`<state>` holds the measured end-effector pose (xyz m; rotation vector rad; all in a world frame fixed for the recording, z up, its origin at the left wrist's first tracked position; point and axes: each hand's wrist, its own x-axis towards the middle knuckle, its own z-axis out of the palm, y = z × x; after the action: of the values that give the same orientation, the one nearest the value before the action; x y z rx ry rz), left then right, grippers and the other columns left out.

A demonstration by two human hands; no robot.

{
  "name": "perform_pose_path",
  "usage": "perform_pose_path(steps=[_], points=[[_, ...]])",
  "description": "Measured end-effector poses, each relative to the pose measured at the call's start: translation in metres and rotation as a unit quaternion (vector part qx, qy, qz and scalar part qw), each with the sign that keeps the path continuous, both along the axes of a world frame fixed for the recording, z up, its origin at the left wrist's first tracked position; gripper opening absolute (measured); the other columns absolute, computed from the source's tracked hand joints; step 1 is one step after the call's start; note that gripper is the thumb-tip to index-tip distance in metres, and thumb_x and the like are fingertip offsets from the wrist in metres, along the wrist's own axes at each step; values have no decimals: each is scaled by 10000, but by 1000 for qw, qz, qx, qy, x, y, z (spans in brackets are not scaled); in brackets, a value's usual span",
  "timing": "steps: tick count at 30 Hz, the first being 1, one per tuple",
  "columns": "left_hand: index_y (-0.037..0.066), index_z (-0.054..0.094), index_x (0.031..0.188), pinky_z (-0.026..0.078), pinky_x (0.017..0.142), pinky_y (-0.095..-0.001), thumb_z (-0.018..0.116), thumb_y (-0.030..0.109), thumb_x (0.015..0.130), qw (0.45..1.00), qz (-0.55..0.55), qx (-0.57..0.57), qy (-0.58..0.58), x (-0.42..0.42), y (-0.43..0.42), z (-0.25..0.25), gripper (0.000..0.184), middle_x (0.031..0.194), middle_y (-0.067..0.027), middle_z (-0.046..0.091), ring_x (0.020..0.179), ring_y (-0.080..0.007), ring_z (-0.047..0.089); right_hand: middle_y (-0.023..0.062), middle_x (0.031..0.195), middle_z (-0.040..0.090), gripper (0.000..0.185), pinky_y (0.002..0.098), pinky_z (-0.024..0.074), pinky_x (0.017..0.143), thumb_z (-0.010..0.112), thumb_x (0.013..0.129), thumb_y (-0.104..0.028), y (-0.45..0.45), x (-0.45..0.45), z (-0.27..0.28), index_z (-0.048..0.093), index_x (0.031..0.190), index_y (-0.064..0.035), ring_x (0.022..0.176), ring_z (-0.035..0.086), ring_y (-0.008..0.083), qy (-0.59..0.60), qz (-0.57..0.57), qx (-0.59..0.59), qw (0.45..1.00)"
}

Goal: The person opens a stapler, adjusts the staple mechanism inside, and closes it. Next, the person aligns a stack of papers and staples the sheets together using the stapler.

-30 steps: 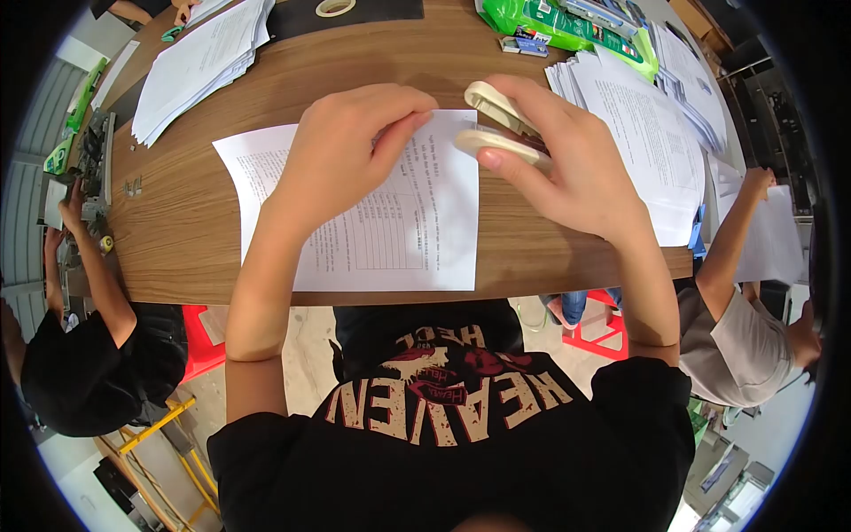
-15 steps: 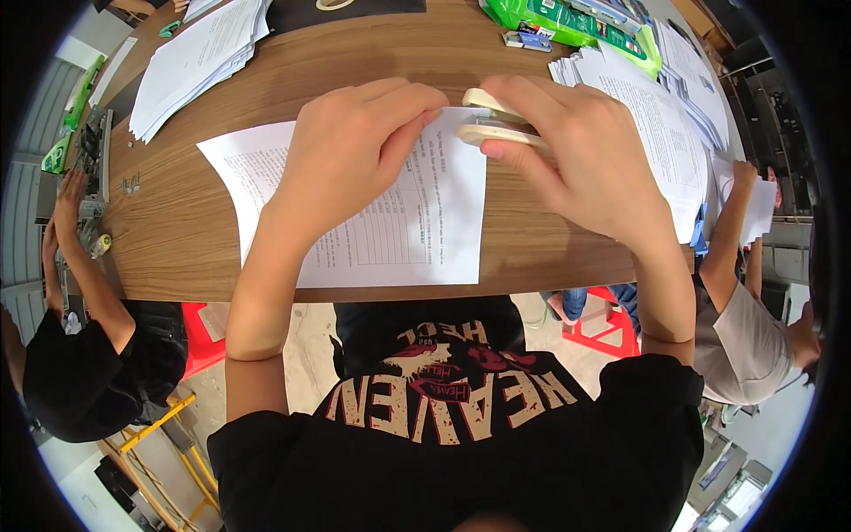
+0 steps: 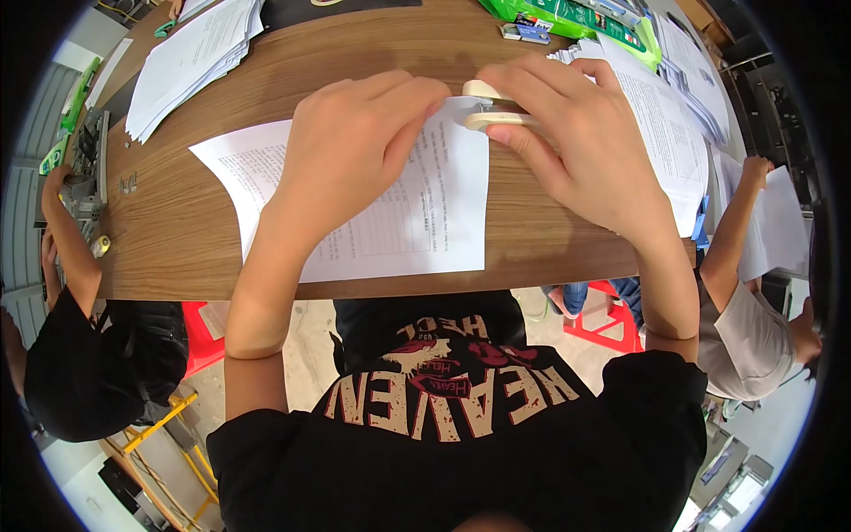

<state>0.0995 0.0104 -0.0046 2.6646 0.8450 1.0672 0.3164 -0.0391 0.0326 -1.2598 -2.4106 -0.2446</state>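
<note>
My left hand (image 3: 359,146) pinches the top edge of a printed sheet of paper (image 3: 452,213), which may be more than one sheet thick. Text and a table show on it, partly covered by my hand and forearm. In my right hand (image 3: 581,142) is a cream-coloured stapler (image 3: 486,118), thumb below and fingers above. The stapler's jaws sit around the paper's top right corner. The sheet curves up slightly off the wooden table (image 3: 550,253) at that corner.
Printed stacks lie at the far left (image 3: 191,66) and right (image 3: 651,133). A green packet (image 3: 585,22) and a small blue-and-white box (image 3: 526,35) are at the back. One co-worker's arm (image 3: 75,239) is on the left; another person (image 3: 745,310) handles papers on the right.
The stapler's jaws have moved closer together over the paper's corner, and the corner has lifted. The co-worker's hands on the left have moved apart; the right one's paper has shifted.
</note>
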Motion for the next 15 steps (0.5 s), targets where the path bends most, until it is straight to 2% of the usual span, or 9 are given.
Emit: perform_pose_path(steps=[3,6,8,15], points=[[29,660,946,477,613,-325,612,18,841,1000,-2,1,-12,1,2,-3,115,820,-106,644,682,-268,608,90,989,635,287,400,401,874,602,893,-221,1,2,-2,580,1136,-70,956,601,261,-1,1,-50,999],[32,664,950,483,619,-326,612,20,841,1000,-7,-13,-9,4,4,-4,121,829,-109,650,685,-270,614,120,974,631,295,432,400,902,590,899,-196,4,6,-10,560,1149,-42,965,594,290,6,19,-43,999],[91,647,911,478,603,-386,605,99,838,1000,0,6,-20,6,5,-8,85,786,-64,641,688,-298,609,135,984,626,298,435,405,903,588,899,-185,5,7,-15,552,1151,-30,975,588,302,6,21,-41,999],[87,646,909,480,603,-399,597,115,849,1000,10,3,-11,9,7,-11,82,791,-67,644,696,-301,613,167,1011,598,340,422,441,866,563,906,-203,4,1,-9,524,1154,27,984,568,333,7,4,-103,995]])
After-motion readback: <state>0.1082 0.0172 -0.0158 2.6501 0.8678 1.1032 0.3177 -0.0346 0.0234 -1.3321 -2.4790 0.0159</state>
